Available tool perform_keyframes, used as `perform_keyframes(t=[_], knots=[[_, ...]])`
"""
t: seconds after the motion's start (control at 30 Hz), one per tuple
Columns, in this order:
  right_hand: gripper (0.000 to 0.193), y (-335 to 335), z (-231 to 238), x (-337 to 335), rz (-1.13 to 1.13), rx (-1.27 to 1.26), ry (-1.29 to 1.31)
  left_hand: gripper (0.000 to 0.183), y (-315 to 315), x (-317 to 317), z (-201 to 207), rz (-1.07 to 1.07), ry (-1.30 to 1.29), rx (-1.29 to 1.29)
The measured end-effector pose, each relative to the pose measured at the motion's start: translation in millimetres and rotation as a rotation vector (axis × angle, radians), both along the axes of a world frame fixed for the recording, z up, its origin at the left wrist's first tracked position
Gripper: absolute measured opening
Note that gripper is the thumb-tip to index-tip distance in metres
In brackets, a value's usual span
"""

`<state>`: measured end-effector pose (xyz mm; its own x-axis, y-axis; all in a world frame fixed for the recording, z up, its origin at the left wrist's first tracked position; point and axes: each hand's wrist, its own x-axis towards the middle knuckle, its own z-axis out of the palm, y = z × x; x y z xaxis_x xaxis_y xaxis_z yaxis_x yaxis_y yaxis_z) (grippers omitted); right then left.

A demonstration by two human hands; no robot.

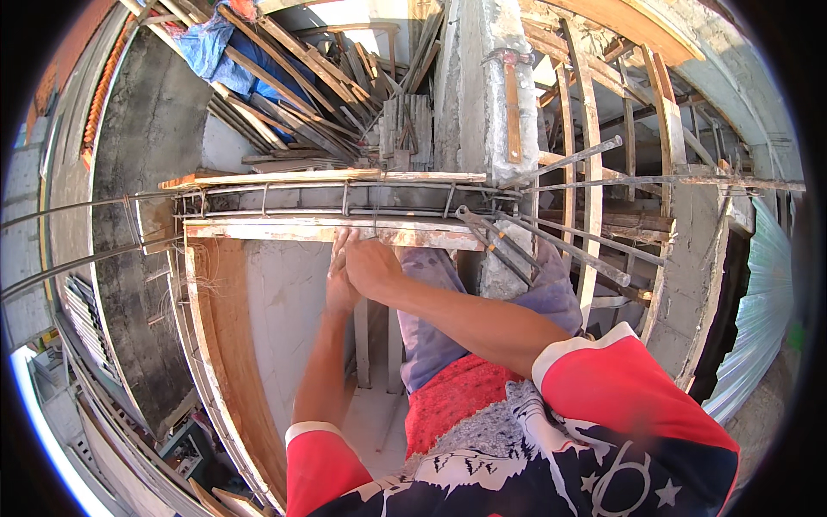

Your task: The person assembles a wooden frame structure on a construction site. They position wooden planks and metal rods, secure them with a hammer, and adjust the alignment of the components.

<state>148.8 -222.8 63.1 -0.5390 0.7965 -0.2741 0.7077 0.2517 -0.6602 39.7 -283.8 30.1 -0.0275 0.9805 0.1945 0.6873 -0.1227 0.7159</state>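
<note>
Both hands are together against the outer face of the near formwork board (422, 235). My right hand (372, 265) is closed, its fingers curled and turned away. Just left of it and partly behind it, my left hand (341, 277) has its fingers bent up at the board. Whatever they grip is hidden. A thin wire stands across the form just above my hands. Inside the form, between the near board and the far board (327, 179), runs a cage of steel bars with stirrups (345, 200). Pincers (488, 231) with dark handles rest at the form's right end.
A hammer (512, 108) with a wooden handle lies on the concrete wall top (469, 95). Long steel bars (594, 258) stick out to the right over a timber frame (589, 164). Scrap timber (301, 73) and blue sheeting (207, 47) are piled at the far left.
</note>
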Motion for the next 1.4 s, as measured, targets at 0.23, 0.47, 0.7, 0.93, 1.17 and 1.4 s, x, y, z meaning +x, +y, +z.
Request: perform_keyframes(t=[0.23, 0.47, 0.7, 0.93, 1.17, 1.4], knots=[[0.024, 12, -20, 88, 0.133, -0.086, -0.161, 0.036, -24, -6, -3, 0.273, 0.149, 0.010], [0.022, 99, -37, 47, 0.076, -0.186, -0.228, 0.025, -69, 9, 17, 0.496, -0.043, -0.160], [0.016, 13, 15, -10, 0.538, 0.204, -0.362, 0.031, -120, 48, -11, 0.830, -0.527, -0.277], [0.019, 26, 1, 91, 0.329, 0.292, -0.294, 0.036, -27, 55, 22, 0.551, -0.281, -0.183], [0.018, 105, 13, 86, 0.428, 0.083, -0.427, 0.029, 19, 58, 2, 0.464, -0.237, -0.237], [0.031, 128, 9, 57, 0.529, 0.539, -0.129, 0.020, 24, 66, 5, 0.530, -0.192, -0.195]])
